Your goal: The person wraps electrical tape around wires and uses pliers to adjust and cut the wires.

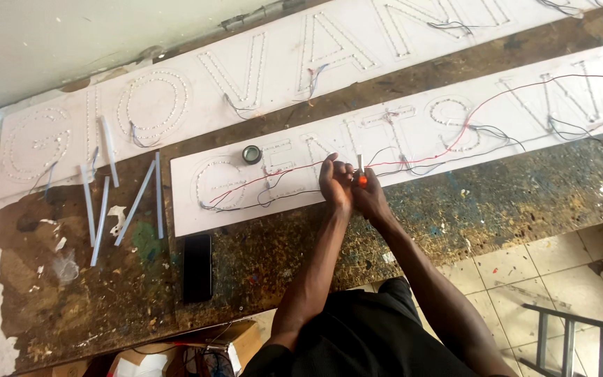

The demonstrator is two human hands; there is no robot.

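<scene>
My left hand (335, 180) and my right hand (370, 197) meet over the near white sign board (413, 139), whose letter outlines are studded with small lights. Red and black wires (455, 143) run along the board into my hands. My left hand's fingers pinch the wires. In my right hand is a small tool with an orange handle (362, 179) and a pale tip pointing up. A small roll of dark tape (251, 154) lies on the board left of my hands.
A second white lettered board (197, 91) lies farther back. Several grey-white sticks (128, 202) and a black phone (197, 267) rest on the paint-stained workbench (259, 258). Tiled floor and a metal frame (567, 335) are at the lower right.
</scene>
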